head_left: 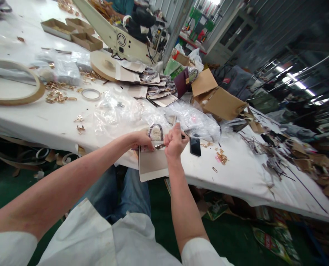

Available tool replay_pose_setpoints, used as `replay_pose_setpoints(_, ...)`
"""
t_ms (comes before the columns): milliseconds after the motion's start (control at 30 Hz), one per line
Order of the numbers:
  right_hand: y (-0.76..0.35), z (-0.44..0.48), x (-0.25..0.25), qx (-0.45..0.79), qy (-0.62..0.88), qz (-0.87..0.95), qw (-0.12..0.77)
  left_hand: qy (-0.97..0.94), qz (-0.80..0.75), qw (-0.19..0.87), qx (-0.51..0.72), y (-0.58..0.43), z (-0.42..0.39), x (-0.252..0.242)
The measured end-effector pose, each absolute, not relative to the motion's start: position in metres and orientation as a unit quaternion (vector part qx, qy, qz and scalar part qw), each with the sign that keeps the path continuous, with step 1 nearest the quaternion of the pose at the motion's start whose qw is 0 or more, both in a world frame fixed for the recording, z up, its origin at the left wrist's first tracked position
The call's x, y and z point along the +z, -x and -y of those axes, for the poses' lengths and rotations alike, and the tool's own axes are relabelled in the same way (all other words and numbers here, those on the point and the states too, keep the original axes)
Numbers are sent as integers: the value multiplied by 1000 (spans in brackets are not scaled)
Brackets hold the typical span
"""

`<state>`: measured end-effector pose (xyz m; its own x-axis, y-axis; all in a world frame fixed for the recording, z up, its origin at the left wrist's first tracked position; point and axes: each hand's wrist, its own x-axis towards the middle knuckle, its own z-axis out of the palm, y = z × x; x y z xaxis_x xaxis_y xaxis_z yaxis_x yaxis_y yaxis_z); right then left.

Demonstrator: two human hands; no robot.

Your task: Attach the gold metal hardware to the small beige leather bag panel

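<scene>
A flat beige panel with a dark edge (152, 165) juts over the table's front edge. At its upper end a dark curved handle (155, 127) stands up in a loop. My left hand (144, 140) presses its fingers on the panel's upper left corner, beside the handle. To the right, my right hand (176, 141) is closed in a fist round a dark-ended tool (183, 137), whose shiny metal part points left toward my left hand. The exact spot where the metal part meets the panel is too small to make out.
Clear plastic bags (120, 111) lie behind my hands. A black phone (195, 146) and gold metal pieces (222, 157) are at the right. Farther back stand an open cardboard box (222, 103), stacked panels (131, 77) and a cream machine (120, 38). A person's arm shows behind the machine.
</scene>
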<state>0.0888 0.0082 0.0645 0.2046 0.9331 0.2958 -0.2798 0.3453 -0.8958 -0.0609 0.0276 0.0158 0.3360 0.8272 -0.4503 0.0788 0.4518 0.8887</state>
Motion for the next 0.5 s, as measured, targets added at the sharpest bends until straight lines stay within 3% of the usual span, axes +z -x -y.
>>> replay_pose_setpoints(500,-88,-29,85,513,370,445,634,-469,-510,654,302,56,-14,25)
